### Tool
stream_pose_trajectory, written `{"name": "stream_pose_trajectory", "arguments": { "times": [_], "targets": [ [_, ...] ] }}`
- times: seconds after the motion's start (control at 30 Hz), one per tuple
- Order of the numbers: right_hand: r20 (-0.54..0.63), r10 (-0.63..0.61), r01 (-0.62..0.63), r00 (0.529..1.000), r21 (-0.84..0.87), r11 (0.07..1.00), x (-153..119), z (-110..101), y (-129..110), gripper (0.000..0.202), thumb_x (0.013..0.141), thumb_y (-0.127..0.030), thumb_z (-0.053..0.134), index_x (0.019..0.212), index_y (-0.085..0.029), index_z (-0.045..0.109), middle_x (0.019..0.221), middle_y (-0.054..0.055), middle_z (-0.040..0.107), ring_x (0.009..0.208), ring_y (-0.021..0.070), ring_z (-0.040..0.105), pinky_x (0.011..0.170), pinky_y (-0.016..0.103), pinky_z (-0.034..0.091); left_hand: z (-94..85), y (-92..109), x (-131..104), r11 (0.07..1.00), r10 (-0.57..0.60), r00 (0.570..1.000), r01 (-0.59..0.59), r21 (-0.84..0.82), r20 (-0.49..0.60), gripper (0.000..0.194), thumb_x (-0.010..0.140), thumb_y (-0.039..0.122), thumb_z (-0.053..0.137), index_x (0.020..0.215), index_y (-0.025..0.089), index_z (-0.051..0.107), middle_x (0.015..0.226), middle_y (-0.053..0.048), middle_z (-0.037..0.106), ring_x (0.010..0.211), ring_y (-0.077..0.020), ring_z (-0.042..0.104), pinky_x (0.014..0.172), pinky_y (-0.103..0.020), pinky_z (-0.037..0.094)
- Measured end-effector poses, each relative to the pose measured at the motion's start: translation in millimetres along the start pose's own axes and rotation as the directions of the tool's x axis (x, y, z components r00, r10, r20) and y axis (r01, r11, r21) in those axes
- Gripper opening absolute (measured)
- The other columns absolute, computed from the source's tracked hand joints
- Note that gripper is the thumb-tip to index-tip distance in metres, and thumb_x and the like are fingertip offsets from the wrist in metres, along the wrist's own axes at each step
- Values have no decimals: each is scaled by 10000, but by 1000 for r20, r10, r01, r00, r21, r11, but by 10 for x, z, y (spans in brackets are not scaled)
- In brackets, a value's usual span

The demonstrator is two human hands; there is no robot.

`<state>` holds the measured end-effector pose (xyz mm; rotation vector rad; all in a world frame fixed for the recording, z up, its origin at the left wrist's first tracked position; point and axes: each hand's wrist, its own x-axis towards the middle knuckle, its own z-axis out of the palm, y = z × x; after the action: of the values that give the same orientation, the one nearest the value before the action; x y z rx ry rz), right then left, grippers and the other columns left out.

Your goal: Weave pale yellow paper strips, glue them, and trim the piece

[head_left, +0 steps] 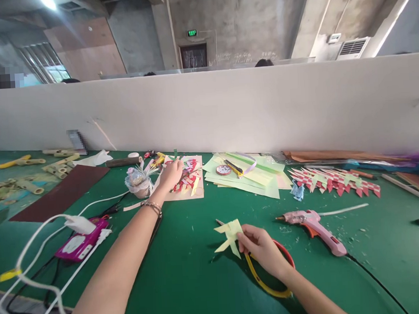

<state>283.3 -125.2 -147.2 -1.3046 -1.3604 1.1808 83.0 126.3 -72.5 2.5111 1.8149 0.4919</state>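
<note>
My left hand (pixel 172 174) reaches over colourful folded paper pieces (pixel 187 183) on a pale pink sheet (pixel 199 192). Its fingers look drawn together; whatever is between them is hidden. A small dark green strip (pixel 175 153) stands just beyond the fingertips. Close to me, my right hand (pixel 260 246) pinches a pale yellow piece of interlaced paper strips (pixel 231 231) with loose ends sticking out. Scissors with yellow and red handles (pixel 260 281) are under and around this hand, their tip showing behind the paper. Whether the hand also carries them, I cannot tell.
A pink glue gun (pixel 322 228) lies at the right, its cord running toward me. Behind are pale green sheets (pixel 268 187), a tape roll (pixel 223 170) and red-white woven paper (pixel 338 180). A magenta power strip (pixel 82 240) with looping cables and a wrapped pot (pixel 139 184) stand left.
</note>
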Motion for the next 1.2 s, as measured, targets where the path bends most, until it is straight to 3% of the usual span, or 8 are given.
{"name": "stream_pose_trajectory", "arguments": {
  "times": [0.27,0.5,0.7,0.87,0.9,0.97,1.03,1.2],
  "targets": [
    [-10,7,-6,1000,62,998,14,4,-68,341,905,-423,371,848,-181,606,830,35,626,708,124,522,680,234,412,224,-130,461,991,6,1000,-2,135,-28,322,884,240,328,946,106,614,964,-171,616,878,-271,595,745,-364,423],
    [-87,98,-80,991,195,978,57,-35,-25,347,857,-481,448,779,-162,559,769,47,644,619,111,551,613,234,432,355,-226,388,986,98,995,-94,138,-18,318,858,256,375,876,152,675,1092,-139,574,1053,-294,501,912,-422,356],
    [-121,145,-111,982,250,962,84,-96,-33,376,779,-529,539,695,-163,563,663,25,618,557,112,524,569,243,425,190,-113,333,989,148,988,-149,0,-37,380,887,287,313,1067,135,611,1228,-149,501,1181,-293,404,1010,-437,279],
    [-149,176,-127,973,293,948,86,-161,-122,402,717,-575,580,684,-174,563,632,16,619,535,124,531,573,266,442,-43,345,-118,925,319,944,-291,-246,83,484,931,408,186,1147,184,557,1150,-60,591,1069,-183,526,919,-301,407],
    [-148,176,-126,973,297,946,85,-166,-139,404,708,-577,587,688,-174,568,632,15,619,534,125,533,573,268,444,-75,455,-282,892,376,915,-316,-324,143,510,933,431,163,1116,194,576,1073,-44,631,987,-164,573,858,-273,444],
    [-140,163,-116,977,299,947,83,-167,-166,397,706,-566,596,715,-170,583,641,10,617,534,119,532,569,263,440,-116,658,-631,751,509,795,-224,-621,329,507,918,481,228,1106,176,585,1011,-62,654,920,-173,599,801,-275,463],
    [-122,136,-95,983,291,952,76,-160,-188,375,722,-539,596,759,-166,597,652,5,613,540,110,527,564,253,431,-123,818,-945,689,546,734,-118,-715,405,443,878,501,362,1095,190,592,971,-52,662,866,-175,608,736,-261,466],
    [-110,86,-57,990,246,968,44,-154,-247,355,736,-513,594,775,-160,605,625,5,602,554,107,519,570,250,426,-44,988,-1335,632,435,841,-31,-774,322,338,802,462,516,771,148,637,720,-22,623,686,-161,553,577,-233,394]
  ]
}}
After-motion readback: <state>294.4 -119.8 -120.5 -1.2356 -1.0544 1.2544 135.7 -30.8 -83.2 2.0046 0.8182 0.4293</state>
